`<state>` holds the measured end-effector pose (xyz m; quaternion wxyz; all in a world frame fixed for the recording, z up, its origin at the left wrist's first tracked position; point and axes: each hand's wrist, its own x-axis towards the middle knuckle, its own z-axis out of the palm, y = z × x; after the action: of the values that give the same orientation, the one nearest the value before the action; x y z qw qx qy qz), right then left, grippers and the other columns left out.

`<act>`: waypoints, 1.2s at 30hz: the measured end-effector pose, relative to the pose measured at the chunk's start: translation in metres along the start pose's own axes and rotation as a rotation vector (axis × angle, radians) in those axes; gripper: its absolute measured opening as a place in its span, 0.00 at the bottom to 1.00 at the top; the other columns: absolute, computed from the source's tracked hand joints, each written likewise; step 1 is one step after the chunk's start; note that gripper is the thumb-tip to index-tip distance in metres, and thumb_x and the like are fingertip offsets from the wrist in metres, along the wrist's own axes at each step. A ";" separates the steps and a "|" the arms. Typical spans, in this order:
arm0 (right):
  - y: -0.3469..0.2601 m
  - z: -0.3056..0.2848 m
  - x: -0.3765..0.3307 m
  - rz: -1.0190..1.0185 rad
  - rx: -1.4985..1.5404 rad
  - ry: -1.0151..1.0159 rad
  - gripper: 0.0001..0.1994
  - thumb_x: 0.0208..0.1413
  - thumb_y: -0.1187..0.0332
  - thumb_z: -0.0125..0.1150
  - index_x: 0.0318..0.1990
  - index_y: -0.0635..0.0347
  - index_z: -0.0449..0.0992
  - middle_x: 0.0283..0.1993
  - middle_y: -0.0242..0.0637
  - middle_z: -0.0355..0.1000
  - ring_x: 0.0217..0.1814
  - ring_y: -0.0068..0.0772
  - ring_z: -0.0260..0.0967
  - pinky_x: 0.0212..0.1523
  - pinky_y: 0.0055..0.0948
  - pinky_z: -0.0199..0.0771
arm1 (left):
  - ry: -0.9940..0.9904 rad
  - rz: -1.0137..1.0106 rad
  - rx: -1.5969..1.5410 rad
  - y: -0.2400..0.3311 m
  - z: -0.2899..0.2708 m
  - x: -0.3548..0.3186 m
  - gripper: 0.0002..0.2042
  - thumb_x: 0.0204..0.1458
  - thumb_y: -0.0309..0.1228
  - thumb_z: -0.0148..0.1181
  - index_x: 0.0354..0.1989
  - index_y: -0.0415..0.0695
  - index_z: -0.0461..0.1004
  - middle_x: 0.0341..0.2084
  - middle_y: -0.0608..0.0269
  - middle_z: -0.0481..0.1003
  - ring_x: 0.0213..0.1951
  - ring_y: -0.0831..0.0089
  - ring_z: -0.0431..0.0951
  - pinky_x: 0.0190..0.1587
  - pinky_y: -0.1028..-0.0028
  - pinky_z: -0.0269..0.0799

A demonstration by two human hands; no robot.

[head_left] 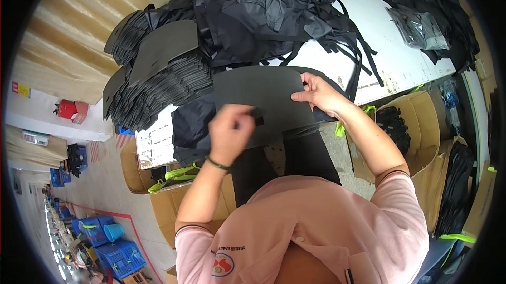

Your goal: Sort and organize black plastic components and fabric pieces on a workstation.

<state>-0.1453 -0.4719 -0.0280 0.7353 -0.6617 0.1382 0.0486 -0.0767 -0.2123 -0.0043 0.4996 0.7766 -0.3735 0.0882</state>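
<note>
Pinching: right fingers [310, 80], tight on edge of dark panel [258, 86], which extends leftward from them; left fingers [241, 110], curled, blurred, hold unclear; panel stack [171, 68], beyond-left of these.

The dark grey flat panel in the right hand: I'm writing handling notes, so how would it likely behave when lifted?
The dark grey flat panel is probably fairly stiff, as it looks nearly flat with the right hand gripping its right edge. It's likely light, since it appears thin. Its matte face suggests it may not be very slippery.
</note>
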 end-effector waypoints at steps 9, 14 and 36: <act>0.022 -0.063 -0.003 -0.001 -0.323 0.107 0.20 0.51 0.78 0.64 0.50 0.66 0.66 0.32 0.34 0.74 0.30 0.20 0.70 0.31 0.21 0.70 | 0.818 -0.654 -0.554 -0.088 -0.152 -0.067 0.05 0.58 0.30 0.56 0.31 0.47 0.67 0.18 0.72 0.67 0.21 0.83 0.66 0.23 0.80 0.62; 0.026 -0.072 -0.005 0.050 -0.374 0.115 0.19 0.51 0.78 0.64 0.50 0.66 0.67 0.34 0.35 0.74 0.34 0.22 0.70 0.38 0.23 0.72 | 0.850 -0.839 -0.574 -0.123 -0.163 -0.108 0.04 0.57 0.31 0.57 0.33 0.45 0.69 0.17 0.70 0.68 0.17 0.81 0.66 0.19 0.81 0.61; 0.005 -0.071 -0.017 0.071 0.094 0.052 0.17 0.50 0.68 0.69 0.46 0.61 0.70 0.30 0.26 0.73 0.18 0.11 0.61 0.15 0.12 0.55 | -0.072 -1.140 -1.713 0.040 0.066 -0.041 0.18 0.61 0.39 0.52 0.53 0.39 0.67 0.49 0.57 0.73 0.55 0.65 0.70 0.64 0.63 0.61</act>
<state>-0.1725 -0.5392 -0.0339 0.7594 -0.6224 0.1826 0.0507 -0.1483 -0.2565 -0.0290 0.8418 0.2239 0.0980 -0.4812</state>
